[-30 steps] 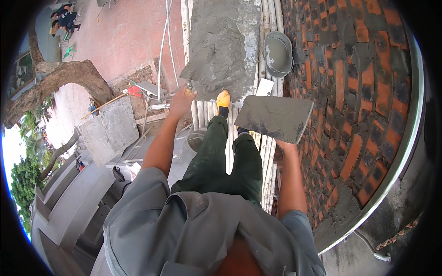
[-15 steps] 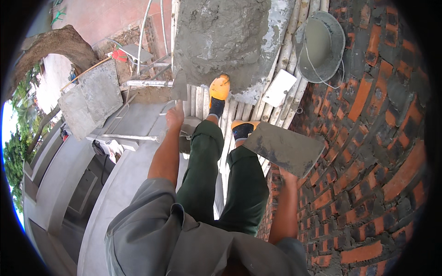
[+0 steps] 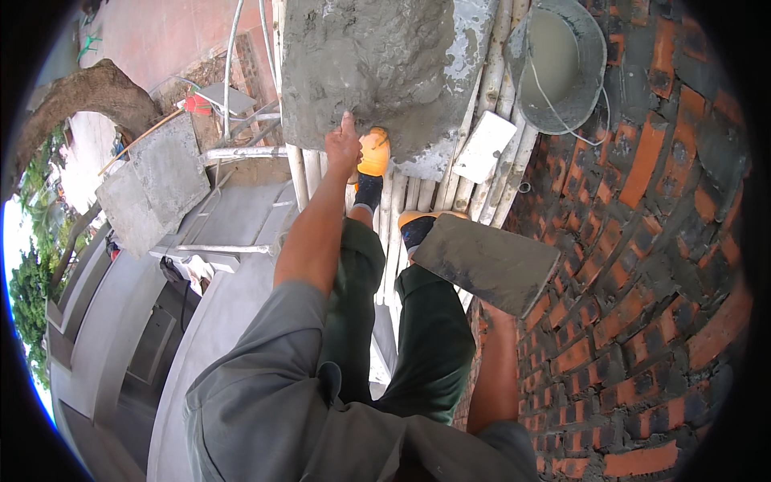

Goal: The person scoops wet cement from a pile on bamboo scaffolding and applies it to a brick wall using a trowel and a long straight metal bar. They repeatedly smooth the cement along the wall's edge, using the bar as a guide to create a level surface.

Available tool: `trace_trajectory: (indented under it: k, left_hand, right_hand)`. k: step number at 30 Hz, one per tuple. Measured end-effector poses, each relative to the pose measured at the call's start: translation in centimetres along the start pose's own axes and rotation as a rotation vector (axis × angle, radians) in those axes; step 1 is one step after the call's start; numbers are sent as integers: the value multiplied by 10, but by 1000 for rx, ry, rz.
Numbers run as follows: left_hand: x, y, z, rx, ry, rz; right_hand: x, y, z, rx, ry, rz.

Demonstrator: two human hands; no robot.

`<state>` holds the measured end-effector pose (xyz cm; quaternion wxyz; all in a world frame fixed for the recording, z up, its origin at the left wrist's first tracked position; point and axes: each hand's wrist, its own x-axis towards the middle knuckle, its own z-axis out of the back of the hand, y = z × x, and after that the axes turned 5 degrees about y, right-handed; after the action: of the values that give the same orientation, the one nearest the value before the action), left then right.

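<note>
A heap of wet grey mortar (image 3: 377,64) lies on a board across the bamboo scaffold poles (image 3: 392,210). My left hand (image 3: 344,149) is at the heap's near edge, fist closed with the thumb up, apparently on a trowel handle; the blade is lost against the mortar. My right hand is hidden under a flat grey mortar board (image 3: 486,261), which it holds level beside the brick wall; only the wrist (image 3: 491,312) shows. My feet in yellow boots (image 3: 373,153) stand on the poles.
A curved red brick wall (image 3: 642,281) rises on the right. A grey bucket (image 3: 562,64) and a white flat piece (image 3: 484,146) sit on the scaffold. To the left, far below, lie a concrete slab (image 3: 152,185), pipes and paving.
My left hand has come down from above the mortar heap to its near edge. The view has drawn closer to the heap. The mortar board stays held on my right.
</note>
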<state>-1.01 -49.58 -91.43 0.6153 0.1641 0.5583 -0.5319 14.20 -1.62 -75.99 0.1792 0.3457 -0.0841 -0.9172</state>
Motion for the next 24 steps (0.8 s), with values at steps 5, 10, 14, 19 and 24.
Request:
trace_trajectory:
  k: [5,10,14,19,24]
  left_hand:
    - [-49,-44,16,30,109,-69]
    - [-129,-102,51,120,139,-321]
    - [-194,-163,95,319,175,-377]
    - [-296,-232,154,494,241,-512]
    - [-416,-316,190,682,374,-701]
  right_hand:
    - [-9,7,37,408,201,-194]
    - [-4,81,140,1475,133,-419]
    - [3,132,260,918,218,-249]
    - [6,167,322,1270,92,-261]
    - [3,187,342,2243,-172,-47]
